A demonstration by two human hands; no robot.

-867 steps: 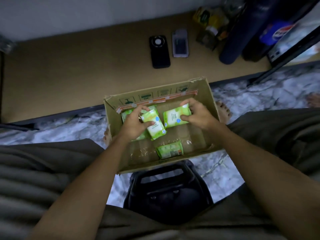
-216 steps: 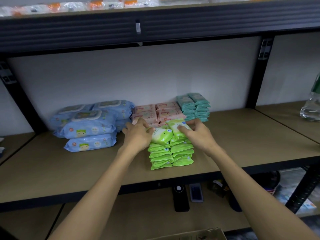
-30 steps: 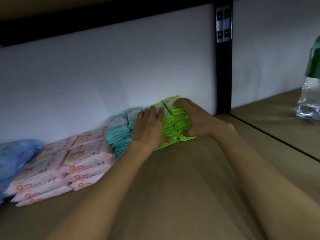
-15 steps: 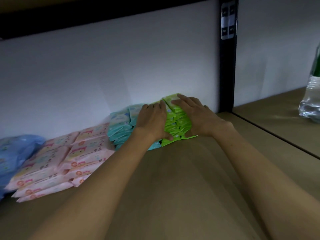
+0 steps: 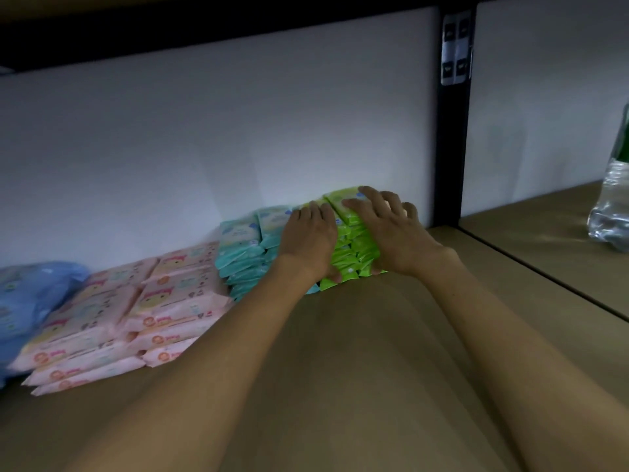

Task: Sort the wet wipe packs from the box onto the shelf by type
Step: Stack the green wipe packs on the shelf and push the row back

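Both hands on the green wipe packs (image 5: 354, 253), stacked 2 cols at the far side of the shelf (image 5: 340, 352), against the back wall, touching the teal packs (image 5: 241, 250) on their left. Left hand (image 5: 308, 238) lies flat on the stack's left col, fingers straight, gripping nothing. Right hand (image 5: 388, 229) rests on top w/ fingers spread and loosely bent, thumb low at the near face; looks like steadying, not a grasp.

Risks, imo:
- Packs are slick and soft; uneven press could slide the cols apart or topple them toward the near edge.
- Shove left could knock teal packs into the pink packs (image 5: 143, 308), mixing types.
- Lifting off fast may drag the top pack.
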